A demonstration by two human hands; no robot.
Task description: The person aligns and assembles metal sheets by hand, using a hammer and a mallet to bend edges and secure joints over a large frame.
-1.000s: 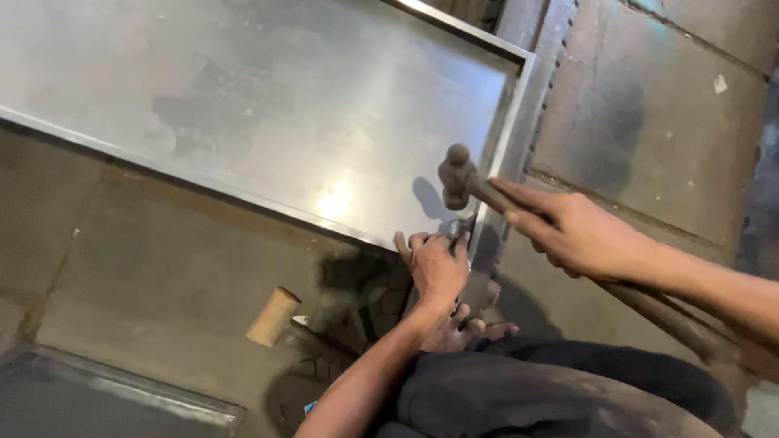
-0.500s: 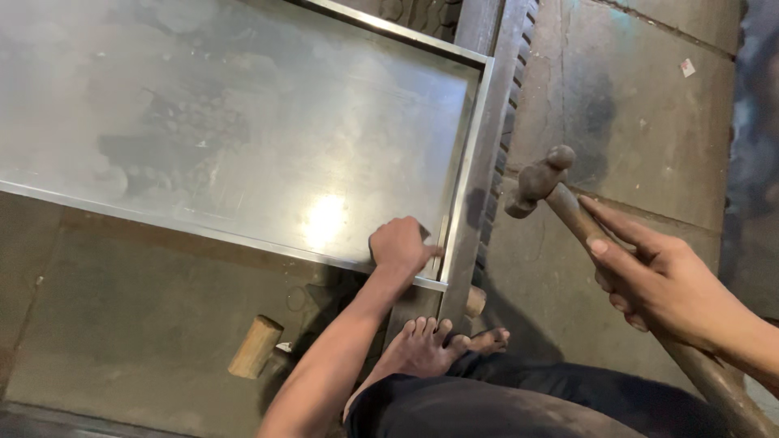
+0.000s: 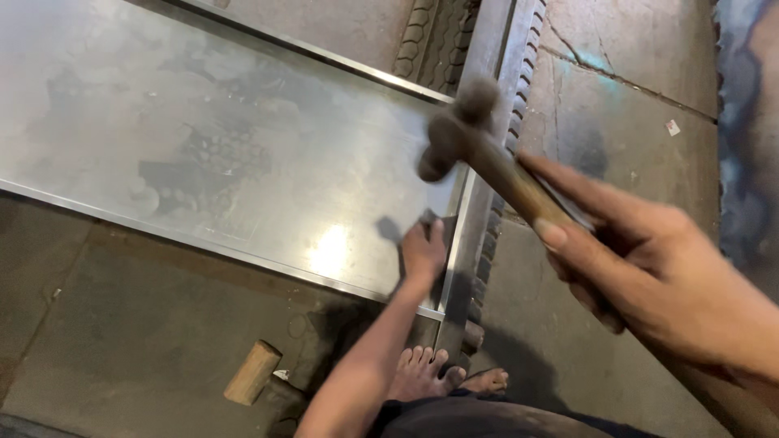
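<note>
I'm gripping a blurry hammer [image 3: 458, 134] in my right hand [image 3: 649, 272], frame right, while my left hand [image 3: 423, 253] is pressing fingers-down on the sheet-metal tray [image 3: 203, 146], centre.

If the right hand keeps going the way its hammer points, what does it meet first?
Likely the folded edge of the grey sheet-metal panel, just beside the left hand; the right hand holds the wooden-handled hammer above it, depth unclear.

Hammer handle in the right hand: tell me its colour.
Brown wood, blurred by motion; the hammer handle runs into the right hand. The head view, the only one, shows it.
</note>
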